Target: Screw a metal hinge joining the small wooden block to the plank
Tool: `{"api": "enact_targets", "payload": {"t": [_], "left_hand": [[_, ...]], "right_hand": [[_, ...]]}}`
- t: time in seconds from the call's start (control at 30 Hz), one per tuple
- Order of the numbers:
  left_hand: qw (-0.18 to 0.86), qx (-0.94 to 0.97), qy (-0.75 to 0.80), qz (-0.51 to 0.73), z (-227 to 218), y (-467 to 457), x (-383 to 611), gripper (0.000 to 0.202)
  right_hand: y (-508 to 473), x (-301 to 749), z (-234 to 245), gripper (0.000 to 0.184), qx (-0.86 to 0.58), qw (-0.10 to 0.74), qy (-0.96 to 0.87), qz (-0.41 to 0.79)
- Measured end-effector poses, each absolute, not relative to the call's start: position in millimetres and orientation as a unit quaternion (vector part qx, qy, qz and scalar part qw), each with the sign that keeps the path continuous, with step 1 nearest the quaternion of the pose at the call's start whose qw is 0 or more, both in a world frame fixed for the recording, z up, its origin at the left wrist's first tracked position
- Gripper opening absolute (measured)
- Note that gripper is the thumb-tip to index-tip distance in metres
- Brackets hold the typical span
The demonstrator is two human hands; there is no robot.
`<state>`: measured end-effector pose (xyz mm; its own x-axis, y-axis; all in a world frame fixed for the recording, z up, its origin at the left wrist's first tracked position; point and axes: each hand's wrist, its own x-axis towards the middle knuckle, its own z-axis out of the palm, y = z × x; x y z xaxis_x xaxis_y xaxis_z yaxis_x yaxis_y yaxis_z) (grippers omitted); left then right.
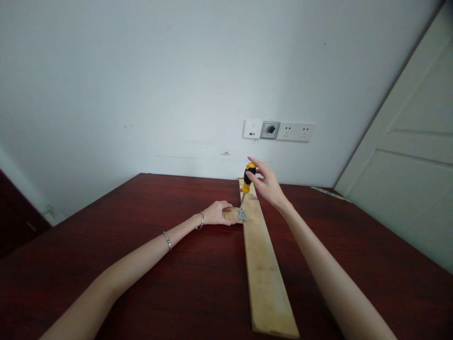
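Note:
A long pale wooden plank (264,269) lies lengthwise on the dark red table (170,283). A short piece of wood (231,214) butts against its left side, and a small metal bracket (242,215) sits over the joint. My left hand (217,212) rests closed on the short piece, pressing it to the table. A screwdriver with a yellow and black handle (248,177) stands tilted on the bracket. My right hand (267,183) is at the handle's top, fingertips on it, fingers partly spread.
A white wall with a row of sockets (279,131) rises behind the table. A pale door (406,156) stands at the right. A thin light strip (331,192) lies near the table's far right edge.

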<state>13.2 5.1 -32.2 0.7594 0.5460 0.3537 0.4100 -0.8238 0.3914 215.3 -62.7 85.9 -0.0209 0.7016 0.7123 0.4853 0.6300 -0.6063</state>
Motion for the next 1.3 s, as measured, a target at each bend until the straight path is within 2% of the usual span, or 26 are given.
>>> {"api": "enact_targets", "payload": {"t": [0.23,0.5,0.8,1.13,1.3], "left_hand": [[0.143,0.929,0.248,0.234,-31,5,13,0.05],[0.136,0.929,0.246,0.241,-33,5,13,0.052],[0.152,0.927,0.233,0.249,-30,5,14,0.055],[0.168,0.924,0.234,0.253,-30,4,14,0.054],[0.161,0.925,0.23,0.256,-29,3,15,0.053]], "right_hand": [[-59,216,83,0.033,-0.397,0.576,-0.713,0.05],[-66,224,86,0.04,-0.383,0.537,-0.749,0.06],[-61,223,83,0.041,-0.393,0.568,-0.72,0.064],[-60,224,83,0.042,-0.375,0.538,-0.754,0.046],[-64,217,85,0.041,-0.386,0.55,-0.738,0.056]]}}
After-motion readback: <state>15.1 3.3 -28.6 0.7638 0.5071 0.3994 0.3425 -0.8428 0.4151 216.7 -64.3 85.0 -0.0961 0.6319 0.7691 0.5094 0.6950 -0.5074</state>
